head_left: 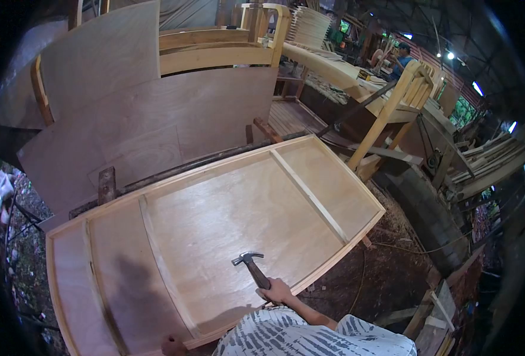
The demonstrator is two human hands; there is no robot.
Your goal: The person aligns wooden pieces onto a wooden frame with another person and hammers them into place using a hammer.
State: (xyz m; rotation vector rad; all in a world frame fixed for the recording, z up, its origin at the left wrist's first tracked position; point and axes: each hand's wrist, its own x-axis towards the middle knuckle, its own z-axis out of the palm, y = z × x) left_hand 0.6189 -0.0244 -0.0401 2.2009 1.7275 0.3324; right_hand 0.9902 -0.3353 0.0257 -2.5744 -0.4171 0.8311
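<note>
A claw hammer with a metal head and wooden handle is in my right hand, whose fingers wrap round the lower handle. Its head is above the thin plywood sheet of a wide framed panel. Pale wooden strips edge the panel, and a few cross strips, such as the right-hand batten, run over the sheet. At the bottom edge of the view, my left hand is closed beside the panel's near rim. It is dim and partly cut off, and anything inside it is hidden.
Large plywood sheets lean behind the panel. A wooden chair-like frame stands at the right, near a long workbench. Far back, a person in blue is by the bench. Stacked timber lies at the far right.
</note>
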